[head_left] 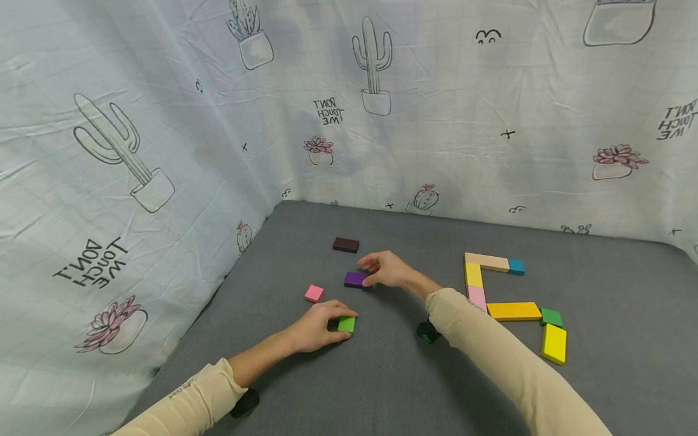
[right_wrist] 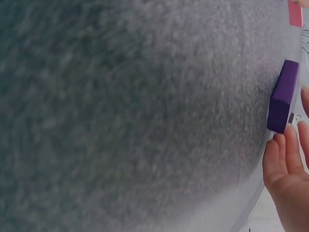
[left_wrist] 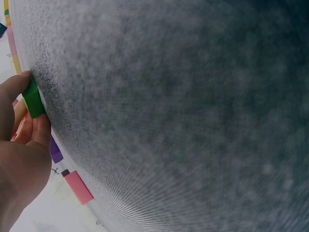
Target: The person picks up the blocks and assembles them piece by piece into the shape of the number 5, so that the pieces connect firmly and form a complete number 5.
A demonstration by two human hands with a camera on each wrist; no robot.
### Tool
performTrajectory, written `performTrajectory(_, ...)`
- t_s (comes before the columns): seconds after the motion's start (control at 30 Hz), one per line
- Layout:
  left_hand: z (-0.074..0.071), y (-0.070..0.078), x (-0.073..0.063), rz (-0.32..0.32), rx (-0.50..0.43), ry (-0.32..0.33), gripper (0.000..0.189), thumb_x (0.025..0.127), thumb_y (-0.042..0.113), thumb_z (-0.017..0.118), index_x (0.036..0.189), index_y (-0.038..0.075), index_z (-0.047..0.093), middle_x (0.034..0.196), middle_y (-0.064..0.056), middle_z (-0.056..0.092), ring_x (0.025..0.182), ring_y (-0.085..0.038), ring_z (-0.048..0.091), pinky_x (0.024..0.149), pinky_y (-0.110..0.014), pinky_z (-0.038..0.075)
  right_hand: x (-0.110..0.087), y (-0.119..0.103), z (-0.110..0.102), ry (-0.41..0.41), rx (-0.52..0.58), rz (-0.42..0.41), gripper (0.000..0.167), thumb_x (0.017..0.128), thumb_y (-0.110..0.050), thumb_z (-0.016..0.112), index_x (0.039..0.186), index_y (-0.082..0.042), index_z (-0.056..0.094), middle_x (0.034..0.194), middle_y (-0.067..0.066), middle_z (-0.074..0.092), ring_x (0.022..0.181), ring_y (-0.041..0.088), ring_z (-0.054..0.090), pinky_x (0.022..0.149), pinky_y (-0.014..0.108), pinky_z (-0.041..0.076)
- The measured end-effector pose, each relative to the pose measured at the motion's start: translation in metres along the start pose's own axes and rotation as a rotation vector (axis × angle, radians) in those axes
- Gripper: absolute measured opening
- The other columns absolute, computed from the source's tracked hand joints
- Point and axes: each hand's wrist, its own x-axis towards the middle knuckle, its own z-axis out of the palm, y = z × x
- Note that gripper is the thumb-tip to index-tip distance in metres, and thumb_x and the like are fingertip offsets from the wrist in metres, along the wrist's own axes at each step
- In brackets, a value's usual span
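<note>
My left hand (head_left: 315, 327) pinches a light green block (head_left: 346, 324) between thumb and fingertips, low over the grey table. The left wrist view shows the green block (left_wrist: 33, 99) held by its two ends. Farther back, my right hand (head_left: 391, 270) is over the right end of a flat purple block (head_left: 355, 280), thumb down at that end and the other fingers raised and spread. In the right wrist view the fingertips are right at the near end of the purple block (right_wrist: 284, 96). A small pink block (head_left: 314, 293) lies left of the purple one.
A dark brown block (head_left: 346, 244) lies behind the purple one. On the right, several blocks form an angular line, from a blue block (head_left: 516, 267) to a yellow block (head_left: 554, 344). A printed curtain (head_left: 447, 121) hangs along the table's back and left edges.
</note>
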Motion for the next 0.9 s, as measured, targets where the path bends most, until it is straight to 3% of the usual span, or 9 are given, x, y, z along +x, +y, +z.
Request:
performTrajectory(0.47,-0.001,0.000,0.001,0.007,-0.005,0.001,0.036,0.086,0.014,0.073,0.120,0.003,0.065,0.110,-0.004,0.061,0.099,-0.013,0.055,0.083,-0.028,0.046,0.011,-0.008,0.013,-0.062,-0.225,-0.062,0.045,0.082,-0.003,0.074,0.125,-0.007,0.062,0.119,0.010,0.061,0.112,0.026,0.054,0.093,0.039,0.043)
performTrajectory(0.9,-0.001,0.002,0.000,-0.004,0.001,-0.002,0.036,0.086,0.013,0.073,0.119,0.003,0.065,0.109,-0.004,0.061,0.099,-0.013,0.055,0.083,-0.027,0.046,0.010,-0.012,0.019,-0.033,-0.277,-0.059,0.038,0.085,-0.004,0.071,0.122,-0.002,0.062,0.115,0.013,0.060,0.106,0.026,0.055,0.089,0.038,0.044)
